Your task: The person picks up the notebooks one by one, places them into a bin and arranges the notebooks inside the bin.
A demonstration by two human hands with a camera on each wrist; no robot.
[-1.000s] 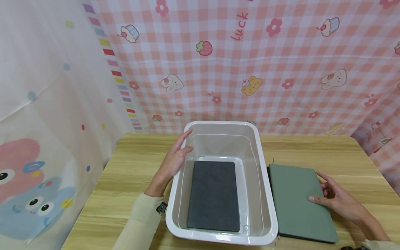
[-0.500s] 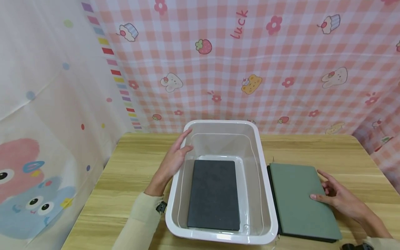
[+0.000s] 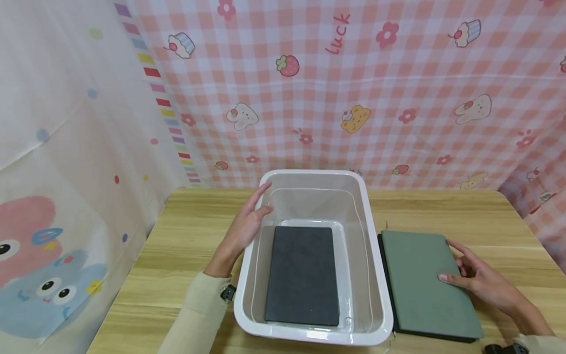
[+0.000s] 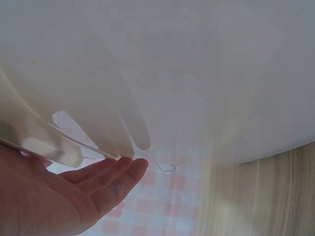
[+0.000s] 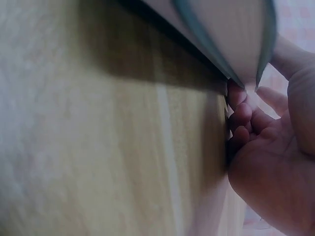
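Observation:
A light grey plastic bin (image 3: 311, 341) stands mid-table in the head view, with a dark grey book (image 3: 302, 275) flat inside. My left hand (image 3: 243, 228) holds the bin's left rim, thumb on the inner side; in the left wrist view its fingers (image 4: 118, 184) touch the outer wall under the rim. Right of the bin lies a green hardcover book (image 3: 429, 280) on top of a darker one (image 3: 389, 290). My right hand (image 3: 486, 282) grips the green book's right edge, thumb on the cover. In the right wrist view several fingers (image 5: 241, 115) curl below the book's edge.
Everything stands on a wood-grain table (image 3: 185, 236). Behind it hangs a pink checked cloth (image 3: 318, 108), and a pale printed curtain (image 3: 79, 172) hangs at the left. The bin's right wall is close beside the books.
The green book has shifted slightly right under my right hand, so more of the dark book shows along its left side. My left hand and the bin have stayed put.

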